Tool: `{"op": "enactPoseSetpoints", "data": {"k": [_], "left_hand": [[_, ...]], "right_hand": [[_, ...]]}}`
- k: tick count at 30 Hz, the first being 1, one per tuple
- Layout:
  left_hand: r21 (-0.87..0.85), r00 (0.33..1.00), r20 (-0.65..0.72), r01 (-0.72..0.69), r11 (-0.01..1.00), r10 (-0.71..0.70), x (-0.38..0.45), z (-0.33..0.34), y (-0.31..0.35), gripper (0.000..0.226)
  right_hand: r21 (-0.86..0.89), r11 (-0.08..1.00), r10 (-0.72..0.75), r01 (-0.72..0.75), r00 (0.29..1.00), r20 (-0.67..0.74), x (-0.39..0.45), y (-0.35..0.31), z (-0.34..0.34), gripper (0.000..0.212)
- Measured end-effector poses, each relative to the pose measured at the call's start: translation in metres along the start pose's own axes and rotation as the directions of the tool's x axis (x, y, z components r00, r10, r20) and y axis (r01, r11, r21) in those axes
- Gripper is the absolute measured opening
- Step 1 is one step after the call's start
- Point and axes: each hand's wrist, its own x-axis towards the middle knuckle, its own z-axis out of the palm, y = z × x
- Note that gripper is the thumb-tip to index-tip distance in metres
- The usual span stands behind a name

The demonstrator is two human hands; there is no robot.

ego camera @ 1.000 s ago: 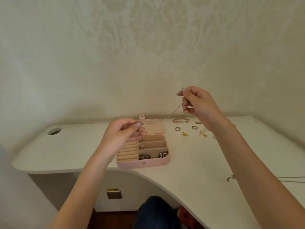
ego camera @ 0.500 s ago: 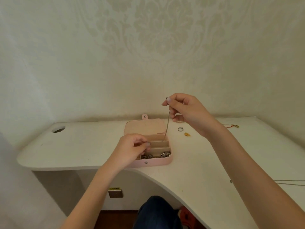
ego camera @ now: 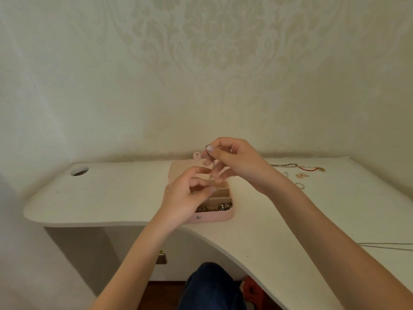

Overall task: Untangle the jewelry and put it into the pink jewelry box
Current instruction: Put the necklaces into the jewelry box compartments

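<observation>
The pink jewelry box (ego camera: 214, 217) lies open on the white desk (ego camera: 116, 198), its lid (ego camera: 181, 167) flat behind it. Silvery jewelry (ego camera: 224, 206) fills the front compartment. My right hand (ego camera: 237, 166) hovers over the box and pinches the top of a thin chain (ego camera: 213, 166) between thumb and forefinger. The chain hangs down toward the compartments. Just below, my left hand (ego camera: 187, 198) is over the box's left half, its fingers pinching the chain's lower end; motion blur hides the exact contact.
Loose pieces lie at the desk's back right: a beaded chain (ego camera: 285, 165), a red cord bracelet (ego camera: 311, 168), a gold charm (ego camera: 301, 175) and small rings (ego camera: 299, 185). A thin silver chain (ego camera: 386, 244) crosses the right edge. A cable hole (ego camera: 79, 171) sits far left.
Both hands came together over the box. My right hand dropped lower and leftward, so the chain now hangs short and nearly vertical into the box instead of stretched between the hands.
</observation>
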Motion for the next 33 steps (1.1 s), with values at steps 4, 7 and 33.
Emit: {"op": "enactPoseSetpoints", "data": {"k": [4,7,33], "left_hand": [[0.073,0.984,-0.171,-0.028,0.997,0.04,-0.004,-0.011,-0.007,0.017],[0.183,0.987,-0.143,-0.046,0.982,0.073,-0.007,-0.012,-0.013,0.011],[0.576,0.972,0.039,-0.212,0.79,0.232,-0.003,0.019,-0.01,0.022]], "right_hand": [[-0.311,0.931,0.103,-0.194,0.953,-0.285,0.001,0.008,-0.023,0.014],[-0.502,0.802,0.204,-0.323,0.939,-0.277,-0.006,0.019,-0.031,0.014],[-0.406,0.832,0.253,-0.378,0.91,-0.328,-0.045,0.041,-0.052,0.012]]}}
